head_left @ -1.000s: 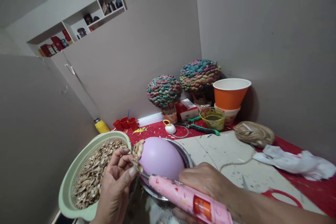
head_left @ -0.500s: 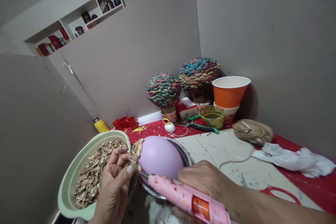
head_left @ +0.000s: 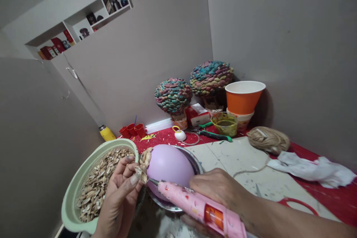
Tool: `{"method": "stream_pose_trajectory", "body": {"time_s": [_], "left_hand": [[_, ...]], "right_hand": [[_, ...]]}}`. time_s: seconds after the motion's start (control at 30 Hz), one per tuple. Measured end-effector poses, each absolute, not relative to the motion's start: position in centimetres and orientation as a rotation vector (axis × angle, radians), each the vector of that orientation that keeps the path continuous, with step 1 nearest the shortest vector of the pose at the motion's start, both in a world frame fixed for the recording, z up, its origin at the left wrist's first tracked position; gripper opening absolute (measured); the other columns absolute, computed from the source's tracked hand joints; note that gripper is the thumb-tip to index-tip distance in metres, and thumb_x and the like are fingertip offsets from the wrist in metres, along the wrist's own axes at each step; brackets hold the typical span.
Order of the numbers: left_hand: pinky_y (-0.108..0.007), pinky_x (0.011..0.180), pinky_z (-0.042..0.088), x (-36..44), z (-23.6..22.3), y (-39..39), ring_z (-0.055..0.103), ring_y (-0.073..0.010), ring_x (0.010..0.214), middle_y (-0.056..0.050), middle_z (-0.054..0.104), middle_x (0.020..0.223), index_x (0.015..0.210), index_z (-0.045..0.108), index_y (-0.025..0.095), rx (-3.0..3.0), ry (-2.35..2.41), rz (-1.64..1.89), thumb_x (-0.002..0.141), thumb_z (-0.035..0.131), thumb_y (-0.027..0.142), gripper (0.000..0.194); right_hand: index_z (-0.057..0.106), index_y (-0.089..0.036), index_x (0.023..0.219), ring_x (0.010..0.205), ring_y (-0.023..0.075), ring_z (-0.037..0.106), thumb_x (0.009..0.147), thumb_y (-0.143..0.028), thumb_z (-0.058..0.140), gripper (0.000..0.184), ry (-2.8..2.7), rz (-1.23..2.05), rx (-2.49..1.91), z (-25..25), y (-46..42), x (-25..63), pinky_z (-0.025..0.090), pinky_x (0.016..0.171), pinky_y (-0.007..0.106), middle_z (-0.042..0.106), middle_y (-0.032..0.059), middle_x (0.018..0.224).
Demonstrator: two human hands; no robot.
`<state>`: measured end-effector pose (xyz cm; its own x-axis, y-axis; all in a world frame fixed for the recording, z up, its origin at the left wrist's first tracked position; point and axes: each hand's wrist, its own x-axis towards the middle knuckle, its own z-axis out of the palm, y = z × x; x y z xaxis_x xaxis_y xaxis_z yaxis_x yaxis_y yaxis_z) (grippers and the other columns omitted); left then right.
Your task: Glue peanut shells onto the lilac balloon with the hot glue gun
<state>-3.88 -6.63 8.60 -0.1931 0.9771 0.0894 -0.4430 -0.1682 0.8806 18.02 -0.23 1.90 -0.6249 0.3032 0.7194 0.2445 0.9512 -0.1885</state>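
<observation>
Pinching a half-open tan peanut shell (head_left: pixel 141 174) between thumb and fingers, the left hand (head_left: pixel 121 189) is beside the shell-covered left end of a smooth, rounded lilac balloon (head_left: pixel 170 169). The right hand (head_left: pixel 214 189) is wrapped around a pink, paint-flecked plastic glue gun (head_left: pixel 192 204), its dark tapered nozzle pointing at the held shell; whether they touch is hard to tell. The balloon sits in a round, shiny metal bowl (head_left: pixel 198 165). Left of it, an oval pale-green plastic basket (head_left: pixel 68 197) holds a heap of brown peanut shells (head_left: pixel 95 186). Right of the bowl, red-handled scissors (head_left: pixel 304 205), partly hidden behind the right forearm, lie on the pale, speckled worktop (head_left: pixel 248 178).
</observation>
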Motion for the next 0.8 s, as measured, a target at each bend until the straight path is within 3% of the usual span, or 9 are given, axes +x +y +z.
{"method": "stream_pose_trajectory", "body": {"time_s": [0.43, 0.8], "left_hand": [[-0.023, 0.078, 0.057, -3.8, 8.5, -6.6, 0.063, -0.0113, 0.082, -0.002, 0.064, 0.096, 0.11, 0.065, 0.021, 0.84, 0.912, 1.599, 0.076, 0.076, 0.009, 0.038], [-0.024, 0.078, 0.06, -3.2, 10.9, -7.8, 0.068, -0.0151, 0.083, -0.003, 0.069, 0.092, 0.103, 0.069, 0.02, 0.794, 0.934, 1.659, 0.064, 0.084, 0.013, 0.042]], "right_hand": [[0.043, -0.021, 0.066, 0.045, 0.0093, 0.041, 0.092, -0.035, 0.055, 0.032, -2.261, 0.003, -0.332, 1.6, -0.3, 17.8, 0.019, 0.047, 0.03, 0.045, -0.0059, 0.056], [0.048, -0.02, 0.063, 0.044, 0.01, 0.038, 0.097, -0.035, 0.048, 0.037, -2.128, -0.01, -0.433, 4.7, 0.0, 18.7, 0.022, 0.045, 0.028, 0.042, -0.0047, 0.054]]}}
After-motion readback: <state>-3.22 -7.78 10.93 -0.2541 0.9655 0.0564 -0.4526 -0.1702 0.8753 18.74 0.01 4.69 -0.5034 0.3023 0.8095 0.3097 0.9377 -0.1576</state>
